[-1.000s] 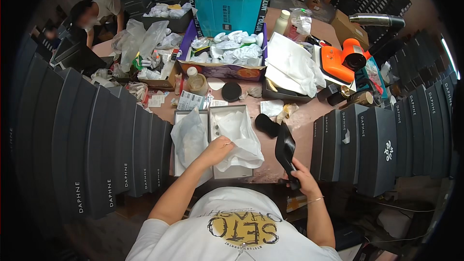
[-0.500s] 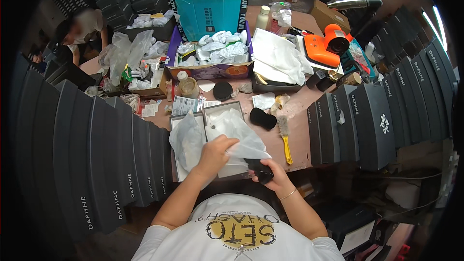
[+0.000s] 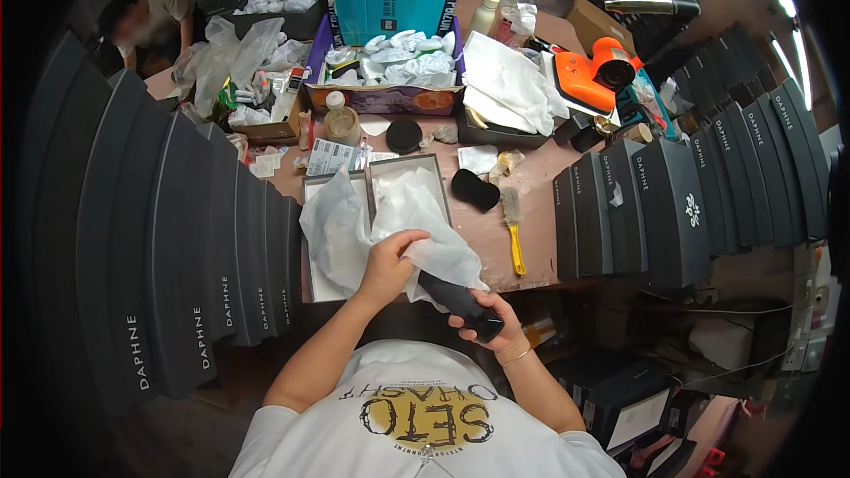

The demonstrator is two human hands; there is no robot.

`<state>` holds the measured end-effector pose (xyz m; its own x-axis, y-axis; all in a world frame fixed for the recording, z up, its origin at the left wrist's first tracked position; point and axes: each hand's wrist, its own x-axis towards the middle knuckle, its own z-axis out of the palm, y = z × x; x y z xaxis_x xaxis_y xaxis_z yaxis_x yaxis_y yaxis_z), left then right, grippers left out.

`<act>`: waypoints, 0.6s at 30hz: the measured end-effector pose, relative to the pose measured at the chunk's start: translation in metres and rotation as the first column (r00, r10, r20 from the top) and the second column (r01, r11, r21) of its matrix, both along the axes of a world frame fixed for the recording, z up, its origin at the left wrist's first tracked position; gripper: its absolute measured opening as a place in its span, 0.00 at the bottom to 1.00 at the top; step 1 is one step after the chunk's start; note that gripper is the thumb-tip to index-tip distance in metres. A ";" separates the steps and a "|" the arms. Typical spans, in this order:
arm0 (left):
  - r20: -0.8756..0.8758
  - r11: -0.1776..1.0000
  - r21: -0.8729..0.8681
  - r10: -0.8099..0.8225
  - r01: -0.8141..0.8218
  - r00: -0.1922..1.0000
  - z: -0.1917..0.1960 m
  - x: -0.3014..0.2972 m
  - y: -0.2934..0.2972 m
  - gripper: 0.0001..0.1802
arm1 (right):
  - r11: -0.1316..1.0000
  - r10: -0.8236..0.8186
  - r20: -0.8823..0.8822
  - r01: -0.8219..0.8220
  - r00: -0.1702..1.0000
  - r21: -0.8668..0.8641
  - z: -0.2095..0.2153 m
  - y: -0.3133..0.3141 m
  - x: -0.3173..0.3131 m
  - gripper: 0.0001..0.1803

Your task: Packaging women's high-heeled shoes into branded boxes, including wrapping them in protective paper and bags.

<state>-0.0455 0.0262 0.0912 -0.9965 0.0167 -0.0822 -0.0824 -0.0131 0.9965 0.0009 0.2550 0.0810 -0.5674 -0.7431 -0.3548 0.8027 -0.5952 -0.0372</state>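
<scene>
Tissue paper (image 3: 416, 221): thin, white, crumpled, matt. Black shoe (image 3: 460, 301): smooth, faint sheen, leather-like. Open box (image 3: 310, 239): grey card, matt. Stacked boxes (image 3: 673, 195): black card, matt. Brush (image 3: 513, 230): yellow plastic handle, rough bristles. Table (image 3: 482, 230): brown, wood-look, smooth.

Single view, head-worn fisheye, left of a side-by-side pair. Looks steeply down and forward from above the person's chest; white shirt fills the lower edge, forearms enter from below. Left hand (image 3: 387, 258) and right hand (image 3: 485, 323) sit close under the lens, just below frame centre. Worktable (image 3: 531, 204) lies mid-frame, farther out. Rows of black boxes (image 3: 177, 265) bend along both rims. Another person (image 3: 146, 13) appears small, far upper left. No second view to overlap.
</scene>
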 end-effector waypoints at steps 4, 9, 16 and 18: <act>-0.136 0.958 -0.281 -0.091 0.050 0.987 0.025 0.011 0.030 0.15 | 0.998 0.050 -0.051 -0.052 0.997 -0.039 0.008 0.024 -0.014 0.24; -0.401 0.870 -0.489 -0.286 0.061 0.870 0.059 0.033 0.087 0.18 | 0.960 -0.131 0.005 0.126 0.991 0.250 0.029 0.045 -0.021 0.22; -0.398 0.854 -0.515 -0.166 -0.070 0.902 0.068 -0.003 0.107 0.23 | 0.960 -0.079 0.023 0.070 0.997 0.272 0.024 0.099 -0.044 0.20; -0.359 0.778 -0.624 -0.206 -0.070 0.910 0.052 0.002 0.089 0.24 | 0.998 -0.031 -0.073 0.034 0.997 0.045 0.032 0.125 -0.051 0.23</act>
<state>-0.0439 0.1156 0.1428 -0.9418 0.1695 0.2902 0.3324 0.5977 0.7296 -0.0500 0.3798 0.1128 -0.6162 -0.7079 -0.3452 0.7773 -0.6171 -0.1223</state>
